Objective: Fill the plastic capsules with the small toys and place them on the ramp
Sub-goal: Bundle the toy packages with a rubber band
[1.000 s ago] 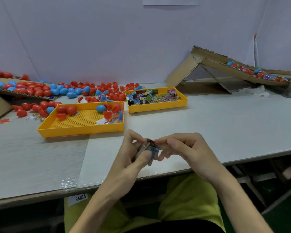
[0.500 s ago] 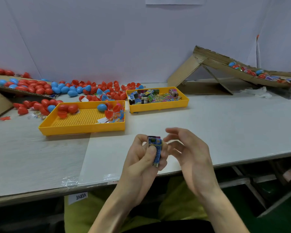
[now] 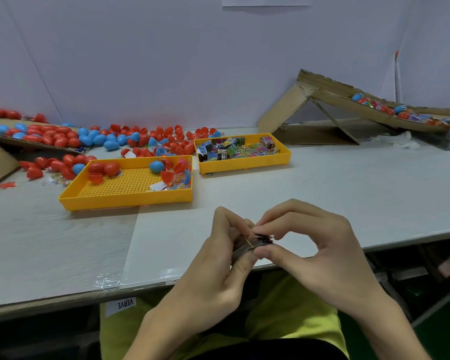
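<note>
Near the table's front edge, my left hand (image 3: 218, 258) grips a small stack of printed toy cards (image 3: 255, 244) bound by a thin elastic band. My right hand (image 3: 312, 245) pinches the top of that stack with thumb and fingertips. Most of the stack is hidden by my fingers. A yellow tray (image 3: 244, 165) behind holds many small colourful toys. A larger yellow tray (image 3: 125, 201) to its left holds a few red and blue capsules (image 3: 156, 166). The cardboard ramp (image 3: 330, 94) stands at the back right with several filled capsules on it.
Loose red and blue capsule halves (image 3: 109, 141) lie heaped at the back left, partly on a cardboard sheet (image 3: 0, 162). A crumpled white wrapper (image 3: 398, 140) lies under the ramp. The table's front edge (image 3: 63, 297) runs just below my hands.
My right hand, which had drawn apart from the stack, has come back and pinches it. The stack has tipped from upright to lying flatter in my left hand.
</note>
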